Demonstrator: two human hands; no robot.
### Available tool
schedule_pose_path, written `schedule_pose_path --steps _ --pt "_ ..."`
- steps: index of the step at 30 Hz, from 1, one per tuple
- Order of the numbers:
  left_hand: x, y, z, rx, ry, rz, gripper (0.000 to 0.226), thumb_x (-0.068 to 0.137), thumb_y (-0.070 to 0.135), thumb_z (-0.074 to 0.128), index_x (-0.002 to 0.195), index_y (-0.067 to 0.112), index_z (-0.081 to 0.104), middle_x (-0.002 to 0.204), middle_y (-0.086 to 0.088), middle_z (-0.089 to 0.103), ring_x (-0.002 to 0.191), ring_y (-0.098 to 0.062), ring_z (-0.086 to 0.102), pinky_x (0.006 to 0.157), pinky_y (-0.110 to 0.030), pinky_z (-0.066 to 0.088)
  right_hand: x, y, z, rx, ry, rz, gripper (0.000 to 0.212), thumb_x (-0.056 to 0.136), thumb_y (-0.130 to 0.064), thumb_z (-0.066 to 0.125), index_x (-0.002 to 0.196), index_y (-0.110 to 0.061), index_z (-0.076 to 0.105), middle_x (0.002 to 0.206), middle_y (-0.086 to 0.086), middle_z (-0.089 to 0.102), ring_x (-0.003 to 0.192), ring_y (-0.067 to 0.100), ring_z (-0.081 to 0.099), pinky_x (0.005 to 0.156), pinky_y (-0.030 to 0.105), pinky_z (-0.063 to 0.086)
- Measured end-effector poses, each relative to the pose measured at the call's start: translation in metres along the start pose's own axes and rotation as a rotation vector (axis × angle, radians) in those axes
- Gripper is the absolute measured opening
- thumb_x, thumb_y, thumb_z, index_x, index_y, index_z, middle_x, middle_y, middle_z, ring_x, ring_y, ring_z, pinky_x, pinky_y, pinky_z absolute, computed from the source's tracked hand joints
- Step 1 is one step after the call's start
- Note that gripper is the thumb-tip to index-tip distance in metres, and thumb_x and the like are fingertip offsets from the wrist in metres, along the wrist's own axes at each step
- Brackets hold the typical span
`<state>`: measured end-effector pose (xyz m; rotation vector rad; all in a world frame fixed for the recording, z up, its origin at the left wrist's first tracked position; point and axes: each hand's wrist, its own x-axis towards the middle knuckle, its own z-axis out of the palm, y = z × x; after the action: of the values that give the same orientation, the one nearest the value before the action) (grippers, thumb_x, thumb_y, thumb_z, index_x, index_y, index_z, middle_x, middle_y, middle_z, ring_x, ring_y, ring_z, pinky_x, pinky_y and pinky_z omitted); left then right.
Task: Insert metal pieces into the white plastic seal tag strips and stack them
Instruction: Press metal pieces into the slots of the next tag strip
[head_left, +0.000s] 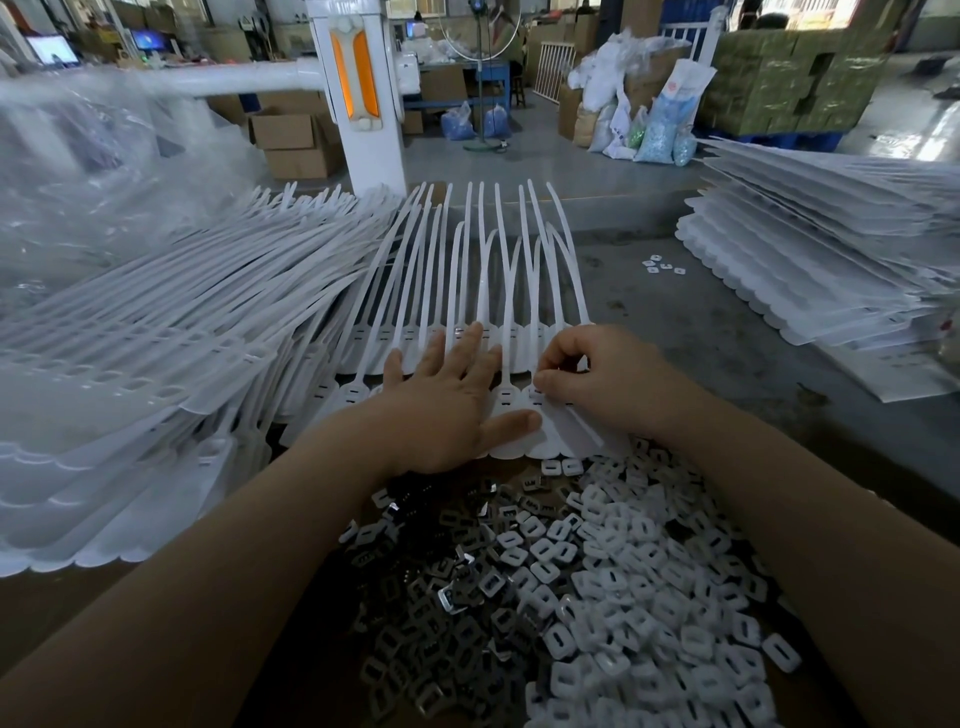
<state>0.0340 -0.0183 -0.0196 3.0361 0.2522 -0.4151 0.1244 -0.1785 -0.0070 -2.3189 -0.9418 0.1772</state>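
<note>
Our left hand (441, 410) lay flat, fingers straight and spread, pressing on the white seal tag strip (511, 415) at the centre of the bench (701, 332). Our right hand (597, 374) had its fingertips curled and pinched at the strip's right end; whether a metal piece sat in the pinch, we could not tell. Loose metal pieces (431, 587) and white plastic caps (649, 571) lay heaped nearest us. Stacked strips (156, 353) lay left; another stack (831, 249) lay right.

White seal tag strips (498, 312) flat on the bench, tails fanned away, metal pieces (415, 587) heaped nearer.
</note>
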Motion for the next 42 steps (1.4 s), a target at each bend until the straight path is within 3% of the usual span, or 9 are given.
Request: schedule_pose_path --steps 10,18,26,30,33,36,37,42 --pt "0.0014 -0.0005 0.0008 -0.010 0.009 0.008 0.107 0.065 0.085 0.004 0.154 0.029 -0.017 0.158 0.003 -0.032 0.148 -0.027 -0.022 0.115 -0.060 -0.013 0.0025 0.0023 0.0003 -0.042 -0.011 -0.004 0.014 0.089 -0.037 0.064 0.077 -0.036 0.058 0.085 -0.015 0.060 0.095 0.013 0.058 0.099 0.053 0.041" --pt "0.0033 -0.0015 0.0016 -0.003 0.011 0.011 0.109 0.063 0.086 0.002 0.153 0.029 -0.018 0.158 0.003 -0.032 0.149 -0.027 -0.020 0.115 -0.061 -0.012 0.0039 0.0061 0.0007 -0.135 0.027 -0.055 0.011 0.091 -0.039 0.062 0.081 -0.038 0.058 0.092 -0.011 0.062 0.093 0.009 0.053 0.097 0.041 0.035" --pt "0.0046 -0.0028 0.0032 -0.017 0.016 0.013 0.113 0.058 0.088 -0.001 0.153 0.029 -0.018 0.158 0.004 -0.032 0.148 -0.028 -0.021 0.115 -0.060 -0.013 0.0044 0.0033 0.0024 -0.185 0.054 -0.056 0.012 0.088 -0.039 0.064 0.078 -0.039 0.058 0.089 -0.014 0.062 0.096 0.007 0.054 0.095 0.039 0.030" --pt "0.0047 -0.0036 0.0033 -0.011 0.016 0.013 0.113 0.058 0.088 -0.001 0.153 0.030 -0.017 0.158 0.004 -0.032 0.148 -0.028 -0.021 0.114 -0.060 -0.013 0.0048 0.0009 0.0052 -0.152 0.046 0.000 0.014 0.084 -0.039 0.067 0.076 -0.036 0.057 0.085 -0.015 0.061 0.090 0.007 0.055 0.096 0.042 0.036" --pt "0.0046 -0.0038 0.0028 -0.014 0.011 0.013 0.113 0.058 0.088 0.000 0.153 0.030 -0.017 0.158 0.004 -0.032 0.148 -0.028 -0.020 0.114 -0.060 -0.013 0.0060 0.0027 0.0036 0.016 0.016 0.032 0.013 0.086 -0.030 0.068 0.077 -0.035 0.061 0.083 -0.013 0.062 0.079 0.004 0.057 0.085 0.039 0.048" --pt "0.0042 -0.0032 0.0022 -0.024 0.004 0.014 0.112 0.059 0.088 0.001 0.154 0.030 -0.017 0.158 0.004 -0.032 0.149 -0.027 -0.020 0.115 -0.061 -0.013 0.0065 0.0042 0.0018 0.168 0.015 0.056 0.008 0.087 -0.024 0.070 0.083 -0.028 0.064 0.079 -0.011 0.064 0.067 -0.002 0.060 0.063 0.017 0.046" --pt "0.0041 -0.0031 0.0018 -0.025 0.004 0.013 0.111 0.060 0.088 0.002 0.154 0.030 -0.017 0.158 0.004 -0.032 0.149 -0.027 -0.020 0.115 -0.061 -0.013 0.0069 0.0045 0.0023 0.161 0.008 0.063 0.009 0.086 -0.025 0.072 0.083 -0.027 0.064 0.078 -0.010 0.062 0.067 0.001 0.058 0.063 0.019 0.046" --pt "0.0040 -0.0022 0.0005 -0.019 0.001 0.009 0.108 0.063 0.086 0.003 0.154 0.030 -0.017 0.158 0.004 -0.032 0.148 -0.027 -0.021 0.115 -0.060 -0.013 0.0070 -0.0003 0.0037 0.096 -0.020 0.125 0.015 0.082 -0.029 0.075 0.082 -0.031 0.060 0.078 -0.010 0.055 0.076 0.011 0.053 0.094 0.050 0.046"
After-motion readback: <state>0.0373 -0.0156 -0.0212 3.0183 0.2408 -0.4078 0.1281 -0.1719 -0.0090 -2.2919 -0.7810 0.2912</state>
